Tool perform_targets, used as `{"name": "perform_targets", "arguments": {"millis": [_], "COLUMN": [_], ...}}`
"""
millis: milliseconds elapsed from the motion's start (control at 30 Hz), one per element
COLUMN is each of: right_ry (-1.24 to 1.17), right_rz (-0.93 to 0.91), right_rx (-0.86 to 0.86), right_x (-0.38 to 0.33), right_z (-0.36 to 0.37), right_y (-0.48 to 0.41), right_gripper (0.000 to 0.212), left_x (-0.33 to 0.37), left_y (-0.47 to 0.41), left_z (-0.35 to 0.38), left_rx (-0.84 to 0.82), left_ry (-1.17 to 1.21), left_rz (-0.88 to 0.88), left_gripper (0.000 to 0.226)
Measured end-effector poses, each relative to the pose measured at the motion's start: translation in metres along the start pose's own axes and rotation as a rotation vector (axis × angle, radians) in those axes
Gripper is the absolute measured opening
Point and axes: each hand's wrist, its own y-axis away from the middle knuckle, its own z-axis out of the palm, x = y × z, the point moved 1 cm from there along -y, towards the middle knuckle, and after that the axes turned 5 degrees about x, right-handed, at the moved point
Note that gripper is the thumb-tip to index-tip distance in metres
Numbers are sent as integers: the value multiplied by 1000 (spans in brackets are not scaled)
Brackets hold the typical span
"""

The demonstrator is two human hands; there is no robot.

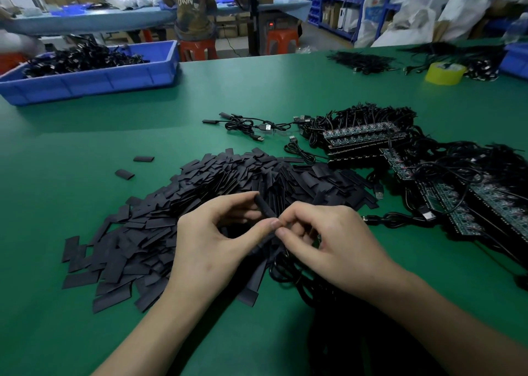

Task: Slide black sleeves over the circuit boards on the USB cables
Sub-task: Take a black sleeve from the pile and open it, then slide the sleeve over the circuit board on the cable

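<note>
The left hand [211, 244] is pinching the black sleeve [264, 208], long axis slanting up-left beyond its thumb, while the right hand [328, 241], pinching the USB cable [278, 274], is meeting the sleeve's near end.

The single head view looks forward and down, close over the green table [85, 153], toward the workshop behind
</note>
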Motion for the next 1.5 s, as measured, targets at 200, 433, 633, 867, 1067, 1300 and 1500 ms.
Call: {"name": "perform_targets", "arguments": {"millis": [200, 433, 633, 867, 1067, 1300, 1500], "right_ry": [6, -191, -40, 270, 293, 316, 477], "right_rz": [-6, 76, -81, -191, -112, 73, 128], "right_rx": [-42, -95, -270, -265, -262, -13, -45], "right_x": [1, 3, 6, 0, -3, 20, 55], "right_z": [1, 0, -14, -9, -21, -54, -1], "right_y": [0, -3, -6, -4, -11, -106, -227], "right_gripper": [23, 25, 37, 45, 39, 24, 29], "left_x": [4, 7, 2, -5, -14, -16, -17], "left_y": [-5, -5, -7, -6, -9, -10, -5], "left_z": [-6, -11, -13, -11, -11, -9, -5], "left_rx": [-67, 1, 121, 184, 248, 169, 30], "left_ry": [-135, -221, -91, 12, 101, -142, -367], "left_rz": [89, 169, 96, 55, -15, 38, 199], "left_gripper": [48, 42, 38, 39, 55, 58, 39]}}
